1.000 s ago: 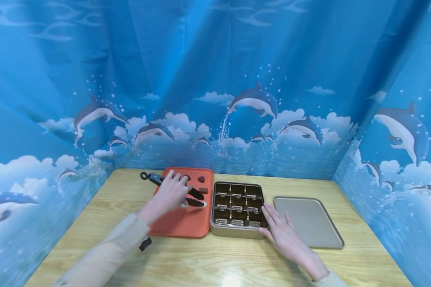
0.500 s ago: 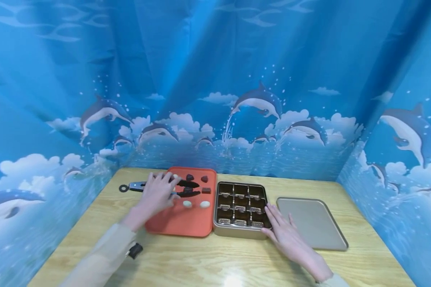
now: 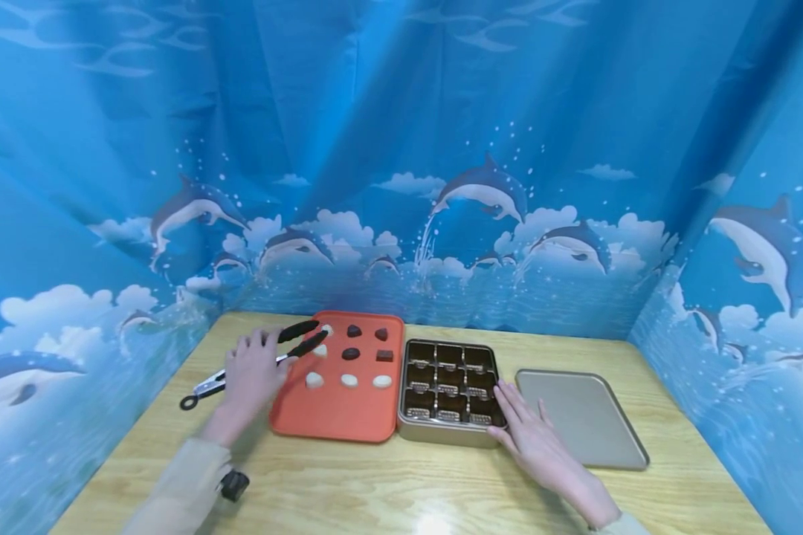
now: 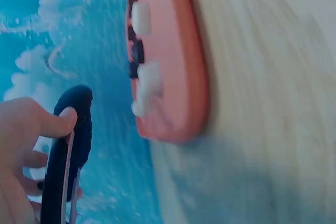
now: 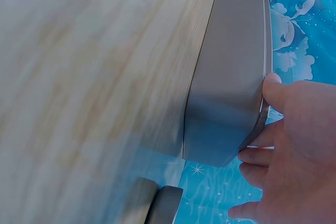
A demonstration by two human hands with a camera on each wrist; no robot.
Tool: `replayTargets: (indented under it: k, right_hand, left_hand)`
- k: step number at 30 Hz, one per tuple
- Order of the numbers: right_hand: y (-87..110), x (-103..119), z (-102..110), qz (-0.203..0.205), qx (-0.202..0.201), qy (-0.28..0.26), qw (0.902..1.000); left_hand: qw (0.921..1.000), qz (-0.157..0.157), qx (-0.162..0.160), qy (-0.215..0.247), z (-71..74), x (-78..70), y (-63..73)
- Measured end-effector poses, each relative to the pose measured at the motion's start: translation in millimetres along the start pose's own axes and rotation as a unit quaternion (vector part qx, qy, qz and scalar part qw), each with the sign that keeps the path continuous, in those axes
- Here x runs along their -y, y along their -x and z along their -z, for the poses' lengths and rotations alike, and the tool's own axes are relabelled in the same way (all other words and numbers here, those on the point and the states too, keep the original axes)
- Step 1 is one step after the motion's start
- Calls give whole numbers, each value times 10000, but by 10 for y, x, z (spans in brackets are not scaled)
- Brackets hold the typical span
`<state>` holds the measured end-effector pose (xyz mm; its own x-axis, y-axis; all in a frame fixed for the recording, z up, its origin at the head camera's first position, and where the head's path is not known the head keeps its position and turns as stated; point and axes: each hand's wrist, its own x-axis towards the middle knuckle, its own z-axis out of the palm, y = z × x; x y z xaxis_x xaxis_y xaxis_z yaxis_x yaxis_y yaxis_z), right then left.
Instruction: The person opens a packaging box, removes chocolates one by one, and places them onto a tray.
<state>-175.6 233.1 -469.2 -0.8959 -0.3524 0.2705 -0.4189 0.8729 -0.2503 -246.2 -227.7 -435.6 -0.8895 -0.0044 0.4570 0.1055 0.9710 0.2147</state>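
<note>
My left hand grips a pair of tongs at the left of the red tray. The tongs' black tips are spread apart, near the tray's back left corner and a white chocolate-like piece. In the left wrist view, thumb and fingers lie around the tongs. Several white and dark pieces, such as a dark oval one, sit in rows on the tray. My right hand, fingers mostly straight, rests against the right side and front corner of a metal box; its thumb touches the rim.
The box holds a brown divided insert with several compartments, nothing visible in them. A flat metal lid lies to its right on the wooden table. A blue dolphin-print curtain encloses the table's back and sides.
My left hand has drawn the tongs back leftward from over the tray's pieces, uncovering the rows. The tongs now angle up toward the back. My right hand stays on the box.
</note>
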Motion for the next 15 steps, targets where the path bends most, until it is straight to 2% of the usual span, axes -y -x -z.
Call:
replayTargets:
  k: [7,15]
  right_hand:
    - [2,-16,-12,22,6,64,10000]
    - [3,-8,-13,17,-1,64,10000]
  left_hand:
    - [9951,780,614,-18,-67,299,59]
    - [9832,1249,1318,-171,-112,421,64]
